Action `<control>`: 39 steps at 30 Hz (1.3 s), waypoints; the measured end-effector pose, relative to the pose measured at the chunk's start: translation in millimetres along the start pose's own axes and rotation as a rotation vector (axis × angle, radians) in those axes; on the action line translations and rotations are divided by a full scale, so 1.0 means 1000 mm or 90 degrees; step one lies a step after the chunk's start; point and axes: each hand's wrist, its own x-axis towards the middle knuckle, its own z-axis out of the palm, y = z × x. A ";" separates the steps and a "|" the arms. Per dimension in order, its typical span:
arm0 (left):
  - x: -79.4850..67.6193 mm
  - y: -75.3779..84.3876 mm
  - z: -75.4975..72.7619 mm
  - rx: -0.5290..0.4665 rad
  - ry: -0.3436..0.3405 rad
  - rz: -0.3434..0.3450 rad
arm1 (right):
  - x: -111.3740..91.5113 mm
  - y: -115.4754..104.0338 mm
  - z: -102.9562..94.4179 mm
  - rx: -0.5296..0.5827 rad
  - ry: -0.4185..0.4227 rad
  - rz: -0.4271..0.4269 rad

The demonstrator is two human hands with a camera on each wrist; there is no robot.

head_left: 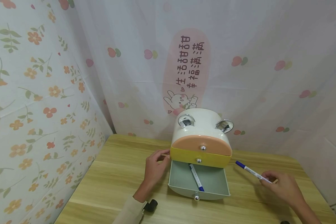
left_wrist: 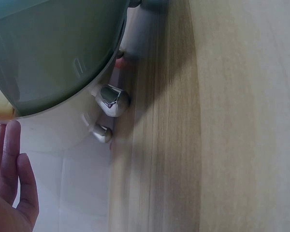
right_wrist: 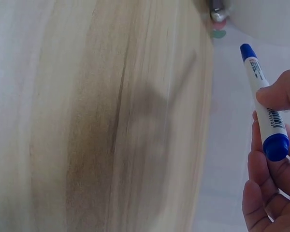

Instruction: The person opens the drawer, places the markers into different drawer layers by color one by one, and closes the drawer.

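Note:
My right hand (head_left: 282, 185) pinches a white marker (right_wrist: 261, 92) with blue ends between thumb and fingers, to the right of a small drawer box (head_left: 200, 123). The marker points toward the box, above the table. The box has a white body, an orange top drawer (head_left: 190, 144), a yellow middle drawer (head_left: 184, 155) and a grey-green bottom drawer (head_left: 212, 179) pulled out. Inside that drawer lies another white and blue marker (head_left: 196, 176). At the box's left side, my left hand (head_left: 155, 167) rests its fingertips by the yellow drawer, its fingers fairly straight in the left wrist view.
The box stands near the back edge of a wooden table (head_left: 123, 174), on round metal feet (left_wrist: 113, 101). Behind it hangs a printed white curtain (head_left: 137, 77), and a flowered one (head_left: 39, 124) runs along the left. Two shiny ring ornaments (head_left: 186, 120) sit on the box.

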 end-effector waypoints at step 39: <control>0.001 -0.005 0.001 -0.006 0.009 0.030 | -0.012 -0.019 -0.005 -0.006 0.000 -0.023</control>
